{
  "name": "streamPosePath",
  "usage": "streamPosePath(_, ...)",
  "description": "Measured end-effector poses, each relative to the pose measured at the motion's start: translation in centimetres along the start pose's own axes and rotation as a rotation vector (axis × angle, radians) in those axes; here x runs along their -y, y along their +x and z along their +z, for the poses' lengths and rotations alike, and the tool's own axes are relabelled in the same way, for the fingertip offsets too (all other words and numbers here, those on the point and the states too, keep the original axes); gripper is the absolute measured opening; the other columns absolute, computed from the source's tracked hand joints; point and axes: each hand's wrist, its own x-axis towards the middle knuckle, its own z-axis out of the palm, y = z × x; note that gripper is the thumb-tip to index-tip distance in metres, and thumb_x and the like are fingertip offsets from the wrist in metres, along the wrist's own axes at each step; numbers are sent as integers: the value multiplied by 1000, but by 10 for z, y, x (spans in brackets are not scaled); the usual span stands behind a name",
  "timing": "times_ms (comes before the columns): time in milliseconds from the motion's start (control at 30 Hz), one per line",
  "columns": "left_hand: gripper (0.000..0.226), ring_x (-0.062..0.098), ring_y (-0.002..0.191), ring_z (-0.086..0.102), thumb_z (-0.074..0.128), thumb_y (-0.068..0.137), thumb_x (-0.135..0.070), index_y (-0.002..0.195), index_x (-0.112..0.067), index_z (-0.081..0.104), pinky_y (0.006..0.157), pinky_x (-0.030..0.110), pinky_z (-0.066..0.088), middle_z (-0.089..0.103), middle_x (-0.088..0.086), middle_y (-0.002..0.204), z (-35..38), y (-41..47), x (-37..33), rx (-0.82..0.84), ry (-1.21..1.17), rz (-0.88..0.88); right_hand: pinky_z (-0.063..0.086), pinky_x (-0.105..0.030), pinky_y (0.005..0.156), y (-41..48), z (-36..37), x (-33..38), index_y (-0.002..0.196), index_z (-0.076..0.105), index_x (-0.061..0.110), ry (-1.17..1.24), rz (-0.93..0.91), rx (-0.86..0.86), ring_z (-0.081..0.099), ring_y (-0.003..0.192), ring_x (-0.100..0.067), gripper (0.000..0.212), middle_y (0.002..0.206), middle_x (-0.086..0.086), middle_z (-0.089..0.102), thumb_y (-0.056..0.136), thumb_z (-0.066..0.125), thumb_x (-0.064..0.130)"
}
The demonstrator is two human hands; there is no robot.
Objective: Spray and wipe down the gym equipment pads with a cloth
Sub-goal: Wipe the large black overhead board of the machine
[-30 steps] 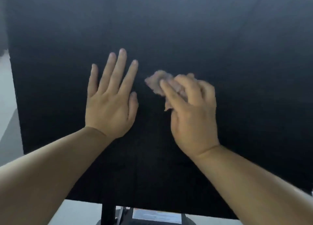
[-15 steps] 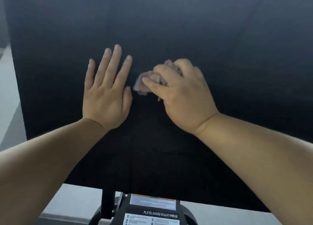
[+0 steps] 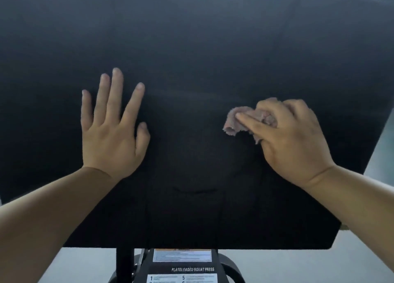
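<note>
Right grip (image 3: 285,133) curls around a crumpled cloth (image 3: 235,124) on the black pad (image 3: 191,48), cloth poking out leftward; left grip (image 3: 110,131) rests flat, fingers spread.

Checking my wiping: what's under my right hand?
A crumpled pinkish cloth sticks out from under the right hand, pressed on the black pad. The pad beneath it is hidden.

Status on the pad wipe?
Left hand open, flat on black pad. Right hand grips pink cloth against pad. No obstruction seen.
</note>
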Motion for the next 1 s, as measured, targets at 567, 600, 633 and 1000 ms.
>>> streamPosePath(567,61,37,149,11,37,95,-25,154,-16,24,120,50,1,15,22,161,5,-3,1,-50,8,15,40,-40,82,15,43,100,119,71,18,200,-85,-89,40,104,-26,35,117,-4,65,94,46,12)
streamPosePath(600,61,37,149,12,37,94,-25,153,-16,25,120,50,2,15,22,161,6,-2,0,-59,7,11,41,-41,83,28,37,83,120,71,19,178,47,-158,39,104,-27,38,117,-6,65,94,45,10)
streamPosePath(633,61,36,149,13,37,94,-26,153,-16,26,120,50,3,16,22,160,6,-3,0,-71,9,10,41,-39,85,40,31,66,120,70,18,171,209,-240,38,105,-28,42,119,-8,63,92,42,8)
streamPosePath(1000,65,40,149,2,41,92,-22,154,-15,20,118,50,-7,6,24,161,-4,-6,-9,49,-80,-33,38,-40,89,-17,40,88,128,66,22,227,5,-30,40,111,-27,41,129,4,52,94,46,12)
